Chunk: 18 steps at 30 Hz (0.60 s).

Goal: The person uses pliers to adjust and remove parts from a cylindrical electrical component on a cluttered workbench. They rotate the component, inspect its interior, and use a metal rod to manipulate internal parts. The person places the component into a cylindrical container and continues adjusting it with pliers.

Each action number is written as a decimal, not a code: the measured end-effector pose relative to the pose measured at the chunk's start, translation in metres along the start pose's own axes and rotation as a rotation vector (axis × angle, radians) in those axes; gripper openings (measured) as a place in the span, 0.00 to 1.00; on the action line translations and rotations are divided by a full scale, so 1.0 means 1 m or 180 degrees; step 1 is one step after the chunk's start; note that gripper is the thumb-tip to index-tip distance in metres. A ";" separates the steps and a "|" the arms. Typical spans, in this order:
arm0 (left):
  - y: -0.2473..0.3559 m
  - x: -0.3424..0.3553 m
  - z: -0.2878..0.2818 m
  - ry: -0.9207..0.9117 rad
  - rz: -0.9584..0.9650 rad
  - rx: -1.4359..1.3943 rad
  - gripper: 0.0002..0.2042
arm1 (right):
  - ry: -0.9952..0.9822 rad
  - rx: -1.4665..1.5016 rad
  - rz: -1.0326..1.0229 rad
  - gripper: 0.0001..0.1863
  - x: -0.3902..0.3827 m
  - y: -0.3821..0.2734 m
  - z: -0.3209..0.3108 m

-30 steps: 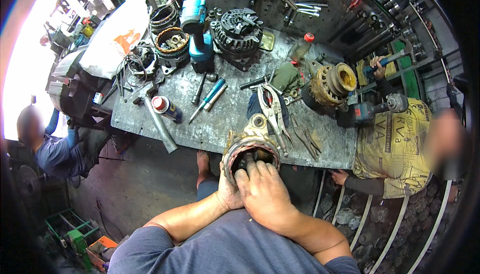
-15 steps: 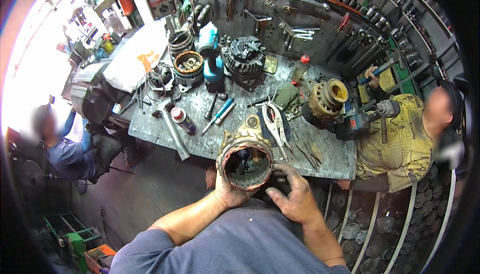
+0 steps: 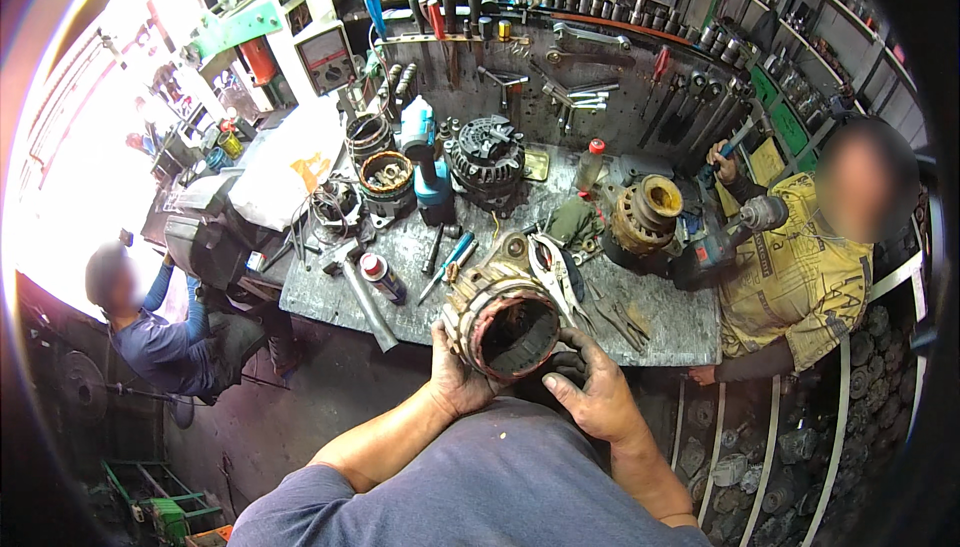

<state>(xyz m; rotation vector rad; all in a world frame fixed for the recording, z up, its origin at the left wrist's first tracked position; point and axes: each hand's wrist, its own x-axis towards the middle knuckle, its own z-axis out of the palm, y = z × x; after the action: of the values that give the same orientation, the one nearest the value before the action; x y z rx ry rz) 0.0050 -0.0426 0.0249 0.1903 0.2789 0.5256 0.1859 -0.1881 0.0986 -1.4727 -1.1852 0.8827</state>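
Alternator housing in hand, seen from above. My left grip (image 3: 455, 379) is closed around the lower left side of the alternator housing (image 3: 478, 303), the palm cupped beneath it, presumably to carry the weight. The housing is held before my chest, overlapping the near edge of the worktop (image 3: 675, 349) in this view. It is tilted so that its hollow bore faces me, which appears to let light and sight reach the inside. My right grip (image 3: 602, 389) is half spread and holds nothing, thumb apart from the curled fingers, just beside the right rim; whether a fingertip touches it I cannot tell.

Just behind the housing lie the locking pliers (image 3: 550, 275), and to their right the dark pliers (image 3: 622, 325), probably left there for easy reach. On the left, the hammer (image 3: 370, 307) lies beside the red-capped spray can (image 3: 384, 279). Farther back, the blue cordless driver (image 3: 430, 162) stands upright near an assembled alternator (image 3: 487, 159), an arrangement that seems to leave the nearer surface for small tools.
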 end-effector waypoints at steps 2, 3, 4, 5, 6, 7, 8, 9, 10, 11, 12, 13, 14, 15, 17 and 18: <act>0.004 0.001 -0.001 -0.0055 0.0143 0.0365 0.58 | 0.0125 0.0233 0.0073 0.34 0.002 0.004 0.002; 0.005 0.002 -0.002 -0.0071 0.0201 0.0546 0.59 | 0.0030 0.0223 0.0012 0.34 0.003 0.005 0.001; 0.007 0.002 -0.002 -0.0048 0.0140 0.0412 0.58 | -0.0036 0.0199 0.0061 0.34 0.004 0.005 -0.001; 0.008 0.002 -0.003 -0.0136 0.0085 0.0343 0.57 | -0.0100 0.0226 0.0054 0.35 0.004 0.004 -0.003; 0.008 0.002 -0.003 -0.0224 0.0032 0.0268 0.55 | -0.0105 0.0040 0.0065 0.34 0.005 0.003 -0.005; 0.009 0.003 -0.004 -0.0043 -0.0061 0.0133 0.54 | -0.0112 -0.0096 0.0014 0.34 0.006 0.001 -0.007; 0.009 0.004 -0.005 -0.0195 -0.0055 0.0091 0.51 | -0.0123 -0.0229 -0.0030 0.34 0.006 -0.001 -0.008; 0.010 0.006 -0.006 -0.0078 -0.0085 -0.0013 0.47 | -0.0142 -0.0304 -0.0164 0.34 0.008 -0.003 -0.009; 0.011 0.009 -0.008 -0.0074 -0.0175 -0.0146 0.45 | -0.0162 -0.0383 -0.0300 0.34 0.010 -0.005 -0.008; 0.012 0.010 -0.011 -0.0156 -0.0284 -0.0330 0.43 | -0.0121 -0.0477 -0.0507 0.33 0.011 -0.007 -0.007; 0.012 0.010 -0.016 -0.0083 -0.0312 -0.0563 0.37 | -0.0159 -0.0606 -0.0616 0.33 0.011 -0.007 -0.004; 0.013 0.012 -0.020 0.0073 -0.0374 -0.0673 0.36 | -0.0232 -0.0506 -0.0504 0.33 0.011 -0.009 -0.003; 0.014 0.013 -0.026 0.0074 -0.0462 -0.0815 0.35 | -0.0291 -0.0426 -0.0470 0.33 0.011 -0.009 -0.001; 0.014 0.014 -0.031 0.0058 -0.0589 -0.1045 0.35 | -0.0360 -0.0329 -0.0521 0.33 0.011 -0.009 0.000; 0.015 0.016 -0.041 -0.0111 -0.0633 -0.1006 0.34 | -0.0396 -0.0305 -0.0427 0.34 0.010 -0.008 0.001; 0.016 0.017 -0.045 -0.0286 -0.0751 -0.1087 0.34 | -0.0443 -0.0268 -0.0371 0.34 0.009 -0.007 0.001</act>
<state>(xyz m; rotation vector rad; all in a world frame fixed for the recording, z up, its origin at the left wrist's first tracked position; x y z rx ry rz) -0.0024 -0.0155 -0.0167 -0.1493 0.1184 0.3225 0.1853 -0.1788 0.1059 -1.4113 -1.4119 0.8759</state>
